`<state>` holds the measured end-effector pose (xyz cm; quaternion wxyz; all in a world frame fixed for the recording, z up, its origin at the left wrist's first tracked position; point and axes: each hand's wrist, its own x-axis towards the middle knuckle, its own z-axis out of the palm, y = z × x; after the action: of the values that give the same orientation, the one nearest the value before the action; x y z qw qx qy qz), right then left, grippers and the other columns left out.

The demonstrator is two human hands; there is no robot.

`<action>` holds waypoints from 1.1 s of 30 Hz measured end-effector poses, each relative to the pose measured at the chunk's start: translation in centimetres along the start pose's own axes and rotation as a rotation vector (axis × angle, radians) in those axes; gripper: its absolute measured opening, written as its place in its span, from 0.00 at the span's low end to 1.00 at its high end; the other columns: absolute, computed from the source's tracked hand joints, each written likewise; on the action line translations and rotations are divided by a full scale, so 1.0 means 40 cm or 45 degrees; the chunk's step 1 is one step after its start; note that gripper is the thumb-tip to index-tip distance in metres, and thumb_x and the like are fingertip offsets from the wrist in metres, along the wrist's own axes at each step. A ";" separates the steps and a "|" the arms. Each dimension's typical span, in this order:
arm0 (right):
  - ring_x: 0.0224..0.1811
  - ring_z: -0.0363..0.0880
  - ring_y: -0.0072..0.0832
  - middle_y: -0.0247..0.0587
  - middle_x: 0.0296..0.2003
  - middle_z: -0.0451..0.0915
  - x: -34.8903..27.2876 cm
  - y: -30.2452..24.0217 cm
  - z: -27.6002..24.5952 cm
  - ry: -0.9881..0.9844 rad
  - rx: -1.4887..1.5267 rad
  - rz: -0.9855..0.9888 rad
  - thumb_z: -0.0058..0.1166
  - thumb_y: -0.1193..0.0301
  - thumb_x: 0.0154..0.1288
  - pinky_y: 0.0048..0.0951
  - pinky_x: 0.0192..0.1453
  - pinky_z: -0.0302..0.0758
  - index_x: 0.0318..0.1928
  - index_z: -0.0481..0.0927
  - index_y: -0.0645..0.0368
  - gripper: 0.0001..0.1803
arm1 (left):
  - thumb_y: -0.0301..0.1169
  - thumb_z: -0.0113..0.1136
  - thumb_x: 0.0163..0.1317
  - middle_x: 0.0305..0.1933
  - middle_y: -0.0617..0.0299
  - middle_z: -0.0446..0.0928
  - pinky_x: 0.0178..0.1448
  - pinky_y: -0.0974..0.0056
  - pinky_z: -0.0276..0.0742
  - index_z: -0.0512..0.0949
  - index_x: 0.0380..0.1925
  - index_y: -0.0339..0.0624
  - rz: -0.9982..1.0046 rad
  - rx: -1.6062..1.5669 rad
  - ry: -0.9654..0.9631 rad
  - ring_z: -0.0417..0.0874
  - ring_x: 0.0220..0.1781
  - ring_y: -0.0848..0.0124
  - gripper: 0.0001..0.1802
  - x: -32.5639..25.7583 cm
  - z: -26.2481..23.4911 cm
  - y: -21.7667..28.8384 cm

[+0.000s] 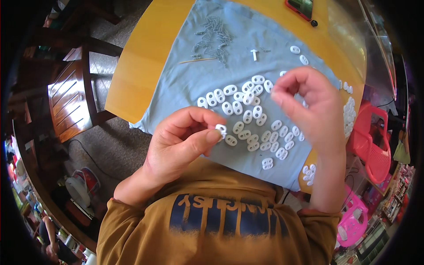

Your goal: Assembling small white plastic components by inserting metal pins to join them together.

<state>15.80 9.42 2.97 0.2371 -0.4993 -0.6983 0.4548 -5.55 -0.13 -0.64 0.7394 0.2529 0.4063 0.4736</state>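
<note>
Thumb and index finger of my left hand [176, 139] pinch a small white plastic piece with holes [221, 130] just above the cloth. My right hand [309, 99] is raised over the right side of the cloth, thumb and fingertips drawn together; whatever lies between them is too small to make out. Below and between both hands spread many white oval two-hole plastic pieces [247, 116], mostly lying flat. Toward the far left lies a heap of small metal springs [215, 37]. A white T-shaped plastic part [254, 54] rests near a couple of loose springs [265, 49].
A light blue cloth [176, 95] covers much of the yellow table [132, 75]. One thin wooden stick [197, 60] lies by the springs. More white pieces [349, 115] are heaped at the right edge. A red-cased phone [301, 8] sits far right; a wooden chair [73, 95] stands left.
</note>
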 end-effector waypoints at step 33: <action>0.27 0.78 0.25 0.37 0.28 0.78 -0.169 -0.014 0.078 0.146 0.113 -0.210 0.60 0.83 0.48 0.22 0.31 0.73 0.38 0.76 0.59 0.14 | 0.18 0.56 0.56 0.34 0.63 0.71 0.32 0.76 0.64 0.75 0.37 0.35 0.343 0.554 -0.201 0.69 0.28 0.81 0.08 0.016 0.067 -0.043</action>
<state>15.71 1.93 2.79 0.3350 -0.4545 -0.7015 0.4350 -2.32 -0.25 -0.72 0.6275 0.4937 0.4023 0.4481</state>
